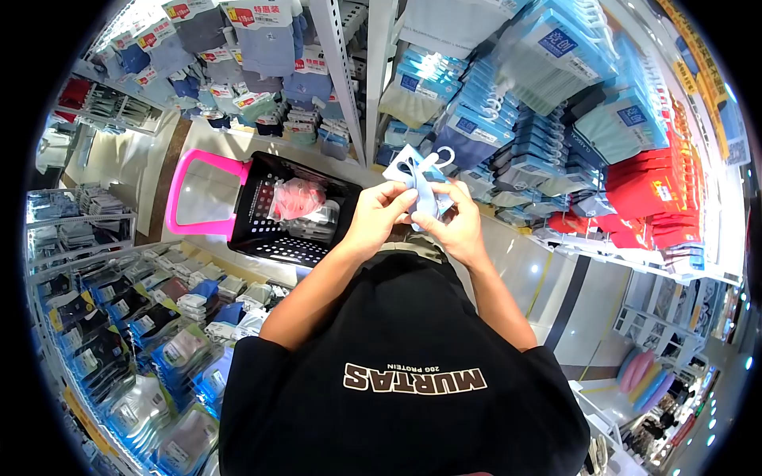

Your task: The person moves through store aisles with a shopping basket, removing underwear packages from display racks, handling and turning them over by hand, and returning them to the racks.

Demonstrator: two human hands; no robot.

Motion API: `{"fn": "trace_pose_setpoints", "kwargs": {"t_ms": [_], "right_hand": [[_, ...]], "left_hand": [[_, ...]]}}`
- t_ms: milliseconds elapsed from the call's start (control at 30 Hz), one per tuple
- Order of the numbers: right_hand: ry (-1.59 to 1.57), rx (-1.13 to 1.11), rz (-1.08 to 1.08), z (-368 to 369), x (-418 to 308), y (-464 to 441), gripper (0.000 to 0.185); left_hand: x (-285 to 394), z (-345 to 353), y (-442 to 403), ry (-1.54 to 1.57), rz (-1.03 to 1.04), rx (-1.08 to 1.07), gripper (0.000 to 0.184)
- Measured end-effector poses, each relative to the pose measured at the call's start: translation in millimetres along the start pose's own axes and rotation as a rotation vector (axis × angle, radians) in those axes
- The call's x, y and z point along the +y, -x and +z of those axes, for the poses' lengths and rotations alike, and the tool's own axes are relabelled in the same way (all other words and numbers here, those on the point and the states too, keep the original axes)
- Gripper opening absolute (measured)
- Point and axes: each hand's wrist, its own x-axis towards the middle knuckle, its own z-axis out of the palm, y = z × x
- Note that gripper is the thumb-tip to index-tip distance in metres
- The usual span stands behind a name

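In front of my chest, both hands hold a small light-blue cloth item with a blue-and-white card and a white plastic hook. Its exact kind is hard to make out. My left hand pinches its left side between thumb and fingers. On the right side, my right hand grips it with the thumb across the front, just below the hook. Left of my hands is a black perforated shopping basket with a pink handle. Inside it lie a pink bagged item and a clear package.
Ahead to the right, a rack carries blue hanging packs and red packs. Grey and blue packaged socks hang ahead to the left. At lower left stands a bin of bagged goods. Tiled floor shows right of me.
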Motion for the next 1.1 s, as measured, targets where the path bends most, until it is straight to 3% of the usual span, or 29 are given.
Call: {"fn": "trace_pose_setpoints", "kwargs": {"t_ms": [133, 267, 433, 500, 600, 733, 867, 1000, 1033, 1100], "right_hand": [[-0.282, -0.011, 0.080, 8, 8, 1, 0.050], [-0.329, -0.063, 0.147, 8, -3, -1, 0.039], [-0.168, 0.069, 0.139, 4, 7, -10, 0.021], [-0.170, 0.116, 0.160, -1, 11, -11, 0.020], [-0.114, 0.257, -0.043, 1, 8, -11, 0.019], [-0.037, 0.277, -0.164, 3, 7, -10, 0.019], [-0.071, 0.261, -0.136, 5, 3, -7, 0.022], [-0.013, 0.184, -0.084, -1, -3, -8, 0.024], [-0.078, 0.201, -0.051, 0, -5, -11, 0.022], [-0.029, 0.196, -0.119, -6, 0, -23, 0.018]], "left_hand": [[-4, -11, -4, -0.004, -0.019, -0.069, 0.012], [-15, -8, -1, -0.161, 0.052, -0.034, 0.013], [0, -2, 0, -0.128, 0.097, 0.070, 0.020], [0, -8, 1, -0.092, 0.106, 0.079, 0.009], [-2, -15, 1, -0.118, 0.100, 0.086, 0.007], [-8, -15, 4, -0.065, 0.110, 0.079, 0.007], [-20, -15, 1, -0.056, 0.134, 0.163, 0.015], [-10, -11, 1, 0.286, -0.079, 0.214, 0.041], [-16, -23, -5, 0.377, -0.081, 0.100, 0.044], [-24, -28, -9, 0.241, -0.124, 0.244, 0.042]]}}
